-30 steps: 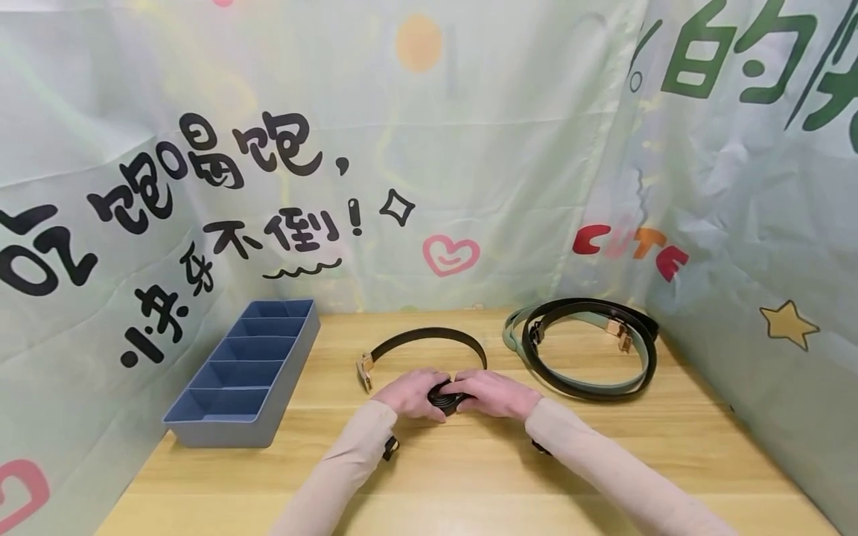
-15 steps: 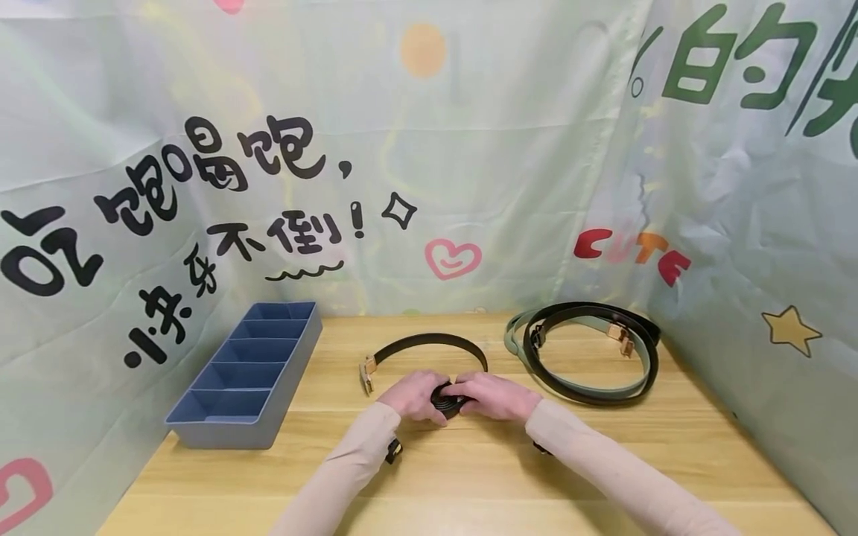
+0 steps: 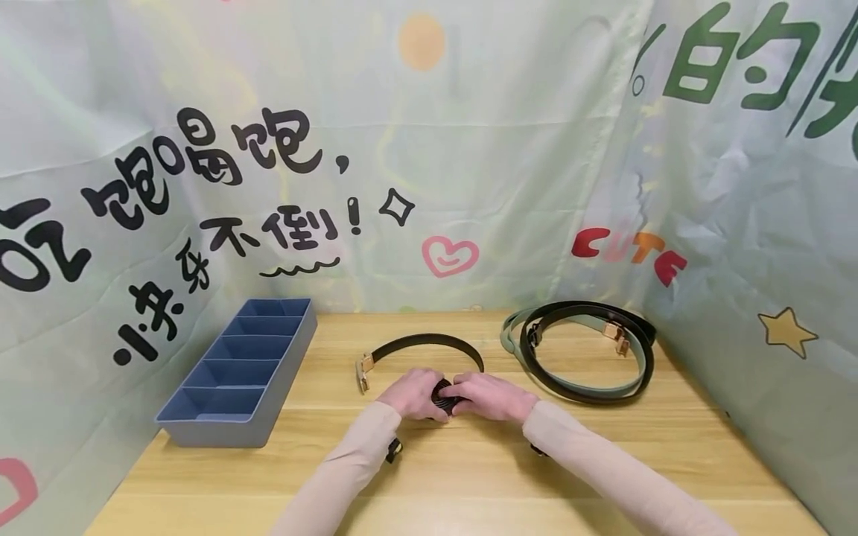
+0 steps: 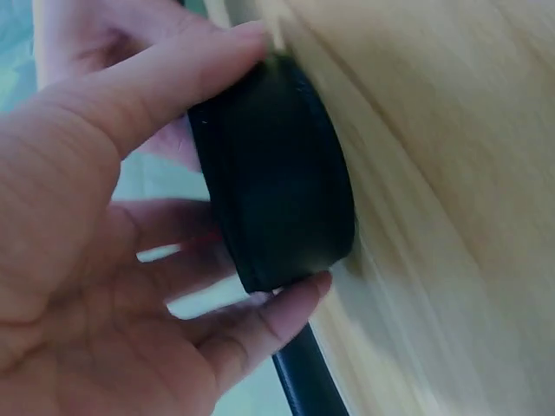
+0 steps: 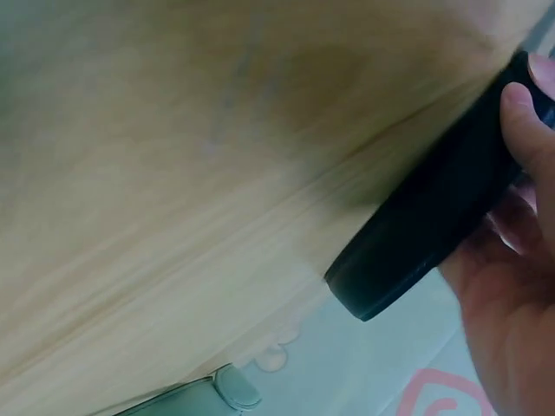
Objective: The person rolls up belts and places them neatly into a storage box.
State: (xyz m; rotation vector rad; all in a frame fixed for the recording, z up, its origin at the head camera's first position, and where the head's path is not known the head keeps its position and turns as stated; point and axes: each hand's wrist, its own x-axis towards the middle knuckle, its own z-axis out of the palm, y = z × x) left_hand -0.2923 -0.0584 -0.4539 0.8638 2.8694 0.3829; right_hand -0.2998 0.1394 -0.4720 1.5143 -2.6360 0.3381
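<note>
A black belt is partly wound into a tight coil [image 3: 442, 400] at the middle of the table. Its loose strap [image 3: 429, 339] arcs out behind the hands to a gold-coloured buckle [image 3: 363, 372] on the left. My left hand [image 3: 414, 393] grips the coil from the left. In the left wrist view the thumb lies along the upper end of the coil [image 4: 277, 182] and a finger meets its lower end. From the right, my right hand [image 3: 494, 396] pinches the belt, its thumb on the strap [image 5: 434, 204] in the right wrist view.
A blue-grey tray [image 3: 276, 402] with several compartments stands on the left. To the right, a looped black belt [image 3: 643, 383] lies over a pale green belt [image 3: 507, 335]. Printed cloth [image 3: 523, 171] hangs behind and at both sides of the wooden table [image 3: 462, 491].
Both hands stay at nearly the same spot on the belt. The coil between them has tipped slightly, and the whole head view has shifted a little.
</note>
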